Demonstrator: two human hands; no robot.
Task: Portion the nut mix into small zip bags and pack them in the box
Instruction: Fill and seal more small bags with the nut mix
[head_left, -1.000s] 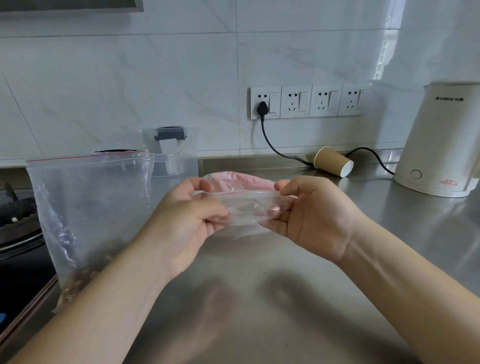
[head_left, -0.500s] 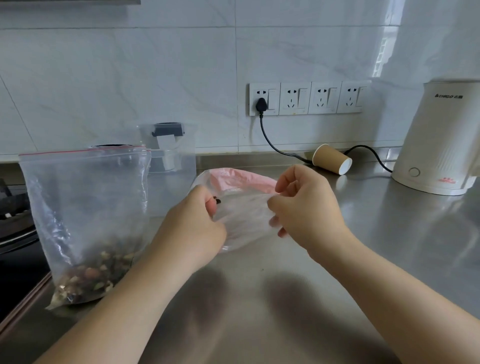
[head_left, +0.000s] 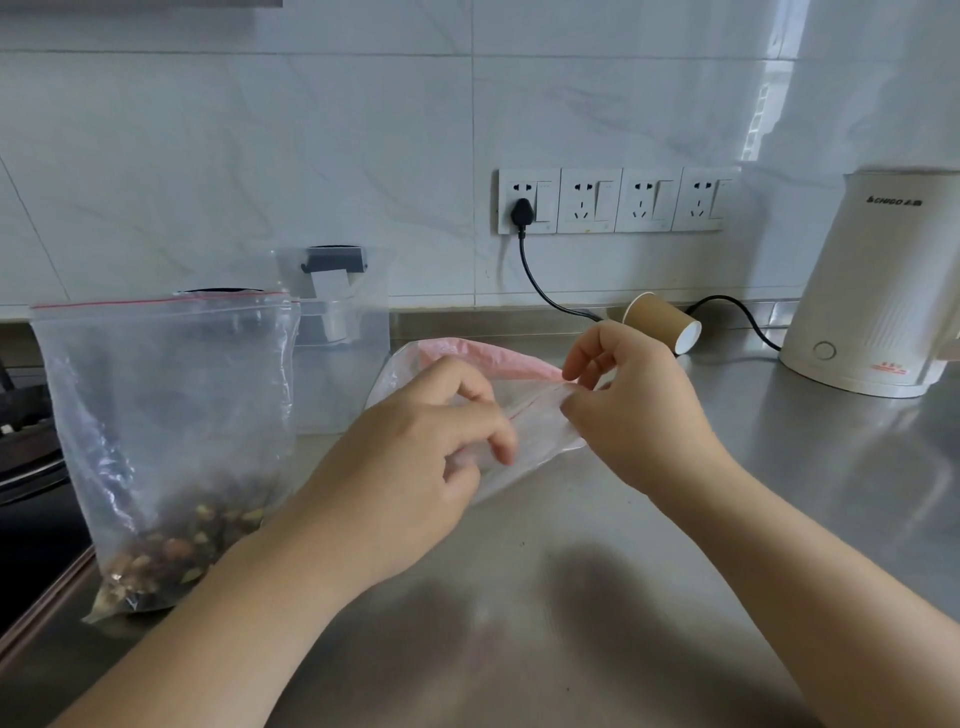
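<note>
A small clear zip bag (head_left: 540, 421) with a red line along its seal is held just above the steel counter (head_left: 571, 597). My left hand (head_left: 415, 467) grips its lower left side. My right hand (head_left: 628, 410) pinches the seal end at the right. Behind them lies a stack of small bags (head_left: 467, 356) with pink-red tops. At the left stands a large zip bag (head_left: 166, 415), upright, with the nut mix (head_left: 176, 551) in its bottom. A clear plastic box (head_left: 343, 338) stands behind it against the wall.
A brown paper cup (head_left: 662, 322) lies on its side near the wall. A white electric kettle (head_left: 883, 291) stands at the right, its black cord running to a wall socket (head_left: 524, 200). A black stove (head_left: 26, 467) borders the counter's left edge.
The hands have shifted along the small bag: the right hand now pinches the seal end higher and further right, the left hand holds lower. The view has tilted down, showing more of the nut mix.
</note>
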